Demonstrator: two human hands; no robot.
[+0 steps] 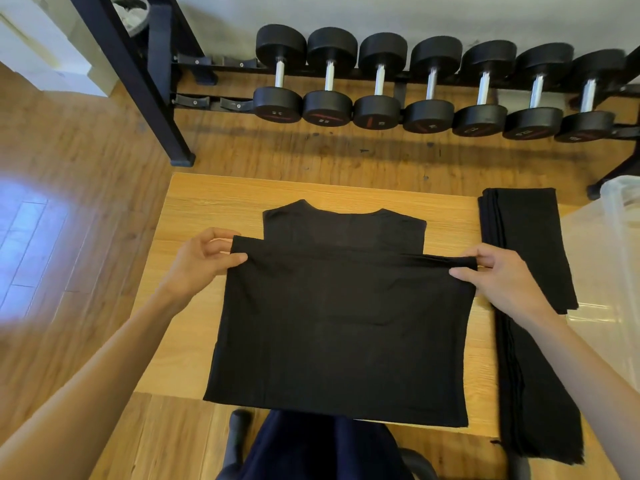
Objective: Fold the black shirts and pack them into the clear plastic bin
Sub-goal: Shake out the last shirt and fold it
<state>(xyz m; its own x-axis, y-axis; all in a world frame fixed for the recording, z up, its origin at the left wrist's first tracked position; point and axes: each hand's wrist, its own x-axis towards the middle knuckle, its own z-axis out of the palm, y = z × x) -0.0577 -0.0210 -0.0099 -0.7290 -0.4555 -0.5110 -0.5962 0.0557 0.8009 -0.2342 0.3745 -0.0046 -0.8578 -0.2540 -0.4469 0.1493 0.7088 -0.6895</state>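
Two hands grip one black shirt [341,323] on the tabletop [194,216]: I see the left hand [202,259] and the right hand [495,271] each pinching a corner of its folded-up hem edge. More black shirts [530,251] lie stacked just right, beside the clear plastic bin [613,244].

Dumbbells [327,77] carry numbers on their ends — blurred; none readable.
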